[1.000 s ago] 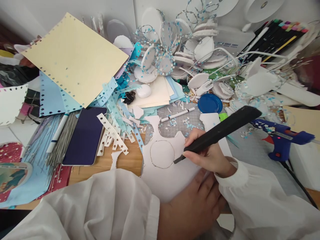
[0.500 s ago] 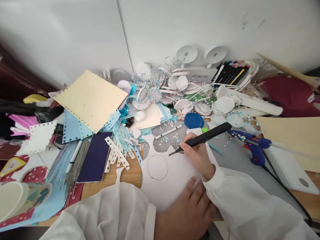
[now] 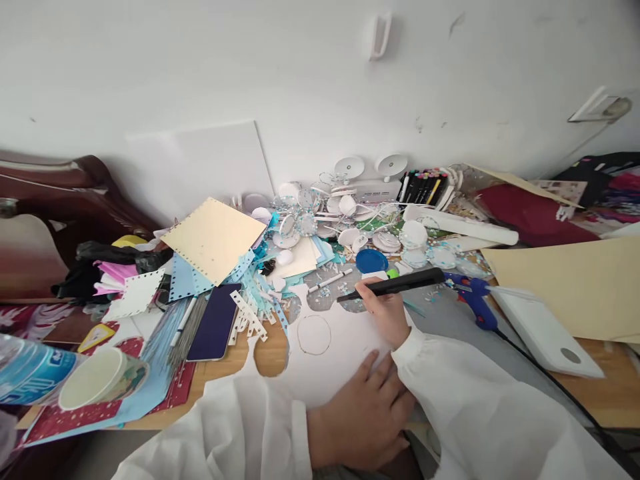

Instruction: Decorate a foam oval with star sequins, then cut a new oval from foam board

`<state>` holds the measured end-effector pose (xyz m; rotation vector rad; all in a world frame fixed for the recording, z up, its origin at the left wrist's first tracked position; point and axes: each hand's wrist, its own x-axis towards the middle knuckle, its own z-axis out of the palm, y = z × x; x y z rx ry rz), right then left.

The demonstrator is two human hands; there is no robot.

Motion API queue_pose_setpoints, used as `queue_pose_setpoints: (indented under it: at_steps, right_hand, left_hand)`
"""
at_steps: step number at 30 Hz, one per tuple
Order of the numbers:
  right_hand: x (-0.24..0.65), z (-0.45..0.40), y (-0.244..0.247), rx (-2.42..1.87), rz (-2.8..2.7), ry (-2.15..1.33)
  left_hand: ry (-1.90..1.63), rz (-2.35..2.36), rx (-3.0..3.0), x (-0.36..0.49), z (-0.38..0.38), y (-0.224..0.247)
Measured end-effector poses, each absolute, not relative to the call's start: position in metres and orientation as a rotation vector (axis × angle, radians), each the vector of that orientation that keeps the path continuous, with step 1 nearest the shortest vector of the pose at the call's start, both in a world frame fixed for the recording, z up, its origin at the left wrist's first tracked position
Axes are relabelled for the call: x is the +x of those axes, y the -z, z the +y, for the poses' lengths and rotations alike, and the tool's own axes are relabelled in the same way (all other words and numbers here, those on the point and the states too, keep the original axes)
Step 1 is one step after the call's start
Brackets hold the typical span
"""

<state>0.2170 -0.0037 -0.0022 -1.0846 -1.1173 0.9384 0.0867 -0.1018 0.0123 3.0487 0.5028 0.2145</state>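
Observation:
My right hand point(image 3: 387, 312) is closed around a black pen-shaped cutter point(image 3: 400, 285), whose thin tip points left at the upper edge of a white sheet point(image 3: 320, 377). A circle is drawn on the left part of the sheet, and round pieces are cut out of its upper and left edges. My left hand point(image 3: 363, 413) lies on the lower right of the sheet with its fingers spread, holding nothing. Just beyond the cutter is a blue round lid point(image 3: 371, 261). A white pen point(image 3: 330, 281) rests on the grey mat point(image 3: 450, 343).
Right of my hands lie a blue glue gun point(image 3: 475, 300) and a white flat box point(image 3: 550, 337). A dark blue phone point(image 3: 214, 325), paper strips and a paper cup point(image 3: 103, 379) are at the left. White discs and wires pile up by the wall.
The view has tilted up and shows more wall, and a bottle at the left. My right hand still holds the cutter near the sheet's upper edge; my left hand stays on the sheet.

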Motion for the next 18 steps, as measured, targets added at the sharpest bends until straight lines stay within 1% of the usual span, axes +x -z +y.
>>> queue_pose_setpoints:
  at_steps: [5,11,14,18]
  right_hand:
    - [0.236,-0.016,-0.012,-1.065,-1.062,-0.892]
    - [0.254,-0.031,-0.035,-1.038,-1.065,-0.838]
    - [0.258,-0.036,-0.044,-1.009,-1.083,-0.797]
    - [0.257,-0.041,-0.050,-0.983,-1.069,-0.728]
  left_hand:
    - [-0.213,0.419,2.853,0.095,-0.094,-0.016]
    - [-0.378,0.478,2.566,0.097,-0.078,-0.027]
    - [-0.478,0.665,2.499,0.079,-0.067,-0.035]
    - [-0.636,1.206,2.454,0.038,-0.060,-0.034]
